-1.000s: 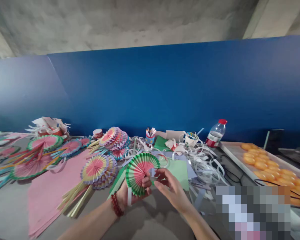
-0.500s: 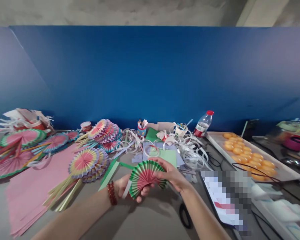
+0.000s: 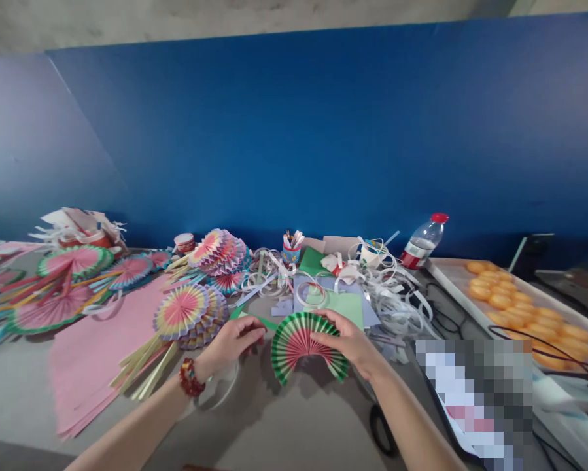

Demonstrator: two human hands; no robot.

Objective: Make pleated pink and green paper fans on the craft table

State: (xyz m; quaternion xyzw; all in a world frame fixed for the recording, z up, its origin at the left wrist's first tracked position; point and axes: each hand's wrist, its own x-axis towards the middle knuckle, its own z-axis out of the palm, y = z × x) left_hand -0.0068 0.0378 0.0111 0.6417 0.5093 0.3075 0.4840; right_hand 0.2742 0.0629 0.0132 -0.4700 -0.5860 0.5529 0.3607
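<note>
My right hand (image 3: 347, 339) holds a pleated paper fan (image 3: 286, 347), pink inside with a green-striped rim, thumb on its front and fingers behind the top edge. The fan arches open, its ends pointing down near the table. To its left is my left hand (image 3: 232, 343), apart from the fan, with a red bead bracelet (image 3: 190, 378) on the wrist. Its fingers are curled in close to the thumb beside a green paper strip (image 3: 261, 320); what they pinch, if anything, is hidden. A pale curled strip (image 3: 227, 396) loops below this hand.
Finished paper fans (image 3: 188, 314) with stick handles and pink paper sheets (image 3: 92, 366) lie left. Behind are a pen cup (image 3: 292, 254), tangled white strips (image 3: 396, 297) and a bottle (image 3: 424, 242). Scissors (image 3: 382, 432), a blurred-out device (image 3: 470, 405) and a tray of orange items (image 3: 450, 275) lie right.
My left hand has let go of the fan and moved left. The fan, now in my right hand only, has spread into a wider arch. The view has shifted slightly left.
</note>
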